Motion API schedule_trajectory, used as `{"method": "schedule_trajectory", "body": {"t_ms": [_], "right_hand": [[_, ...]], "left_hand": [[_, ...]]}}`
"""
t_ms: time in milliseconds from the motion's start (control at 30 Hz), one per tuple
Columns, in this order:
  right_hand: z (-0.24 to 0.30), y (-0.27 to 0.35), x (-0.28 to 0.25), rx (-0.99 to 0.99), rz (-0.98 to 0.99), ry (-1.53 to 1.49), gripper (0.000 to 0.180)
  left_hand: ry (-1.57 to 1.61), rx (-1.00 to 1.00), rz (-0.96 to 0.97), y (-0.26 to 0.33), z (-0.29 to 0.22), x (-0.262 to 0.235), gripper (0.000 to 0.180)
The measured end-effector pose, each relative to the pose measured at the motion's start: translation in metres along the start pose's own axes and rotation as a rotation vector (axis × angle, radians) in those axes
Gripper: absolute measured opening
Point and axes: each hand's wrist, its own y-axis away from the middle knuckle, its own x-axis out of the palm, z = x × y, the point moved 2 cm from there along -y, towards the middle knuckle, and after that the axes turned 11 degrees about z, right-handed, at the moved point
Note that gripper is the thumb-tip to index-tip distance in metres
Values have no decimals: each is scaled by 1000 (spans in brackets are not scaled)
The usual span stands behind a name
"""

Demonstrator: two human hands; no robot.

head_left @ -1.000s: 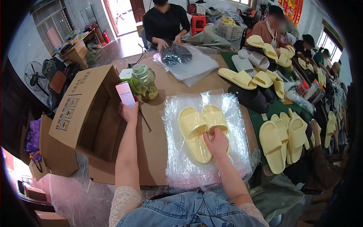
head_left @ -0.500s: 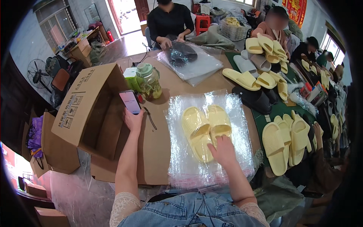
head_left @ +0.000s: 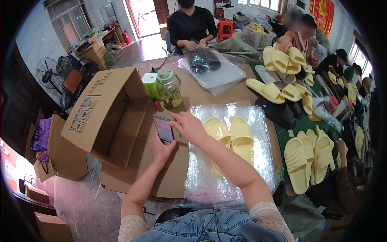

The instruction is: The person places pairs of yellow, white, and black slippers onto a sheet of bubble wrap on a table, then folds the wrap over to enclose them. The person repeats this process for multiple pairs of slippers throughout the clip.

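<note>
A phone point(head_left: 163, 129) with its screen lit rests in my left hand point(head_left: 162, 148), whose fingers are wrapped round its lower part, in front of the cardboard box. My right hand point(head_left: 190, 127) reaches across from the right, its closed fingers at the phone's upper right edge. Beneath my right forearm, a pair of pale yellow slides point(head_left: 242, 139) lies on a stack of clear plastic bags point(head_left: 199, 169). The forearm hides part of the left slide.
An open cardboard box point(head_left: 115, 129) stands at left on the table. Behind the phone are a green-lidded jar point(head_left: 169, 90) and a green-and-white box point(head_left: 150, 85). More yellow slides point(head_left: 296, 161) crowd the green surface at right. Across the table, a person point(head_left: 192, 28) handles a dark item with plastic bags point(head_left: 223, 76).
My right hand has left the slide and come over to the phone. My left hand has moved the phone nearer and to the right. The view has shifted slightly.
</note>
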Motion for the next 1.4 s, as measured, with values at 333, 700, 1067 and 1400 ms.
{"method": "schedule_trajectory", "body": {"t_ms": [333,700,1067,1400], "right_hand": [[-2,22,-5,-29,-90,37,23],[0,48,-16,13,-126,-4,20],[-6,55,-17,30,-162,-28,19],[-2,56,-18,36,-156,-77,18]], "left_hand": [[91,258,185,-6,-16,-24,91],[-50,-22,-6,-187,31,-12,59],[-188,-135,14,-113,86,-51,36],[-94,-235,29,-52,76,-96,83]]}}
